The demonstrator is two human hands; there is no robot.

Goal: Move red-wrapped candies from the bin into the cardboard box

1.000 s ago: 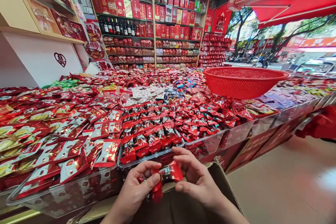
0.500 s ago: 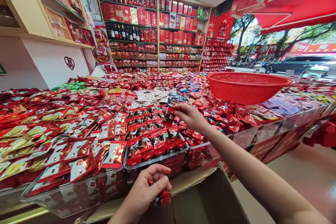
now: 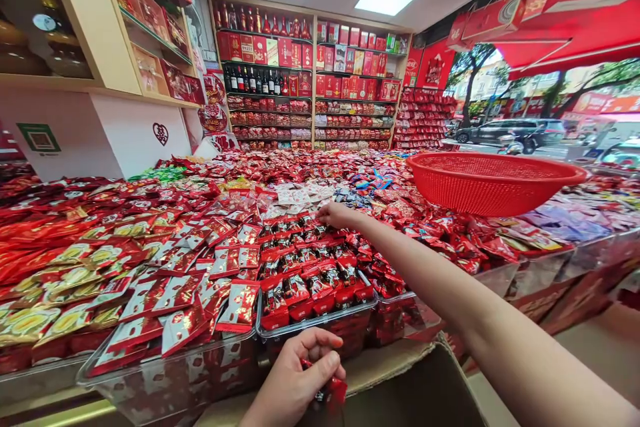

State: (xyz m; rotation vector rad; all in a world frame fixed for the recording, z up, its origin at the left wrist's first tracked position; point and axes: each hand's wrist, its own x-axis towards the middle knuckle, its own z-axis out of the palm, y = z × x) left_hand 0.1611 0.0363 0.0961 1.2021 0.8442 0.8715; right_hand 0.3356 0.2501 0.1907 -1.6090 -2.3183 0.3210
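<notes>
My left hand (image 3: 305, 377) is closed around a few small red-and-black wrapped candies (image 3: 336, 392), held low above an open cardboard box (image 3: 425, 380). Just beyond it stands a clear plastic tray (image 3: 320, 315) filled with rows of the same kind of wrapped candies (image 3: 300, 287). My right hand (image 3: 336, 215) reaches over to the far end of these rows. Its fingers are pinched at a wrapped candy (image 3: 319, 225), mostly hidden among the others.
A red plastic basket (image 3: 495, 183) rests on the heaped sweets at right. Red-and-white packets (image 3: 185, 293) fill the bin at left. White packets (image 3: 300, 195) lie past my right hand. Shelves of bottles and boxes (image 3: 290, 53) line the back wall.
My right hand has carried a wrapped candy forward to the far rows and lowered it there. My left hand still holds its candies. The view has shifted slightly left and up.
</notes>
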